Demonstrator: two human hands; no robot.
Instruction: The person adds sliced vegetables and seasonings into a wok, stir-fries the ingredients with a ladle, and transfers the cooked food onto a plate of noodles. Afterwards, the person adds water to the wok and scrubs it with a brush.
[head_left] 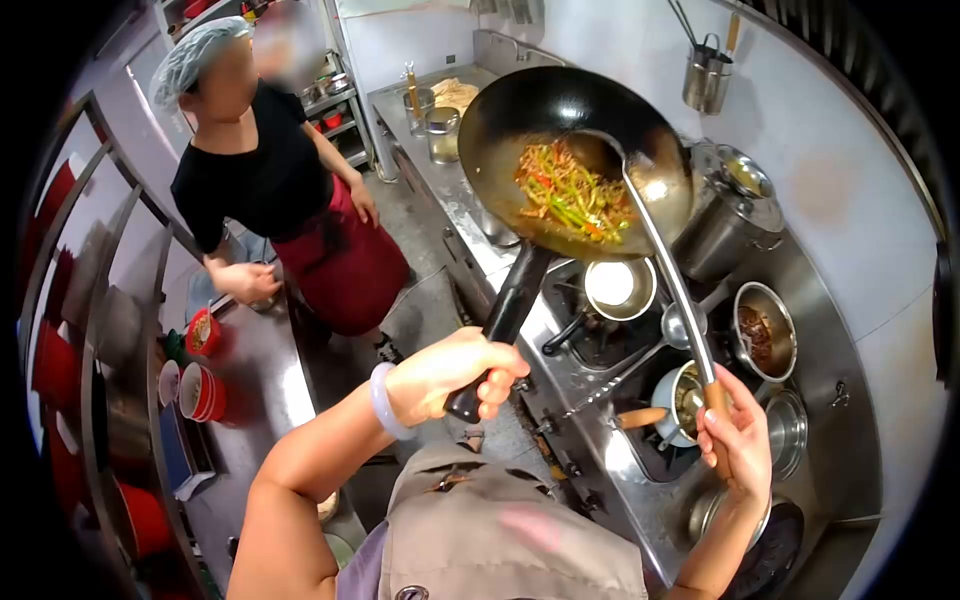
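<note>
My left hand [455,375] is closed around the black handle of a dark wok [560,100], which is raised and tilted above the stove. In the wok lie cooked strips of green and red vegetables mixed with brownish shreds [565,192]. My right hand [738,430] grips the wooden handle of a long metal ladle [678,275]. The ladle's bowl reaches into the wok beside the food, and its far end is partly hidden there. Below the wok, a small bright saucepan [620,288] sits on a burner.
On the right stand a tall steel pot [715,240], a pan of dark brown food [760,335] and a small pot [675,400] with a wooden handle. A person [265,160] in a hair net stands at the left counter, near red bowls [203,392]. A shelving rack lines the left edge.
</note>
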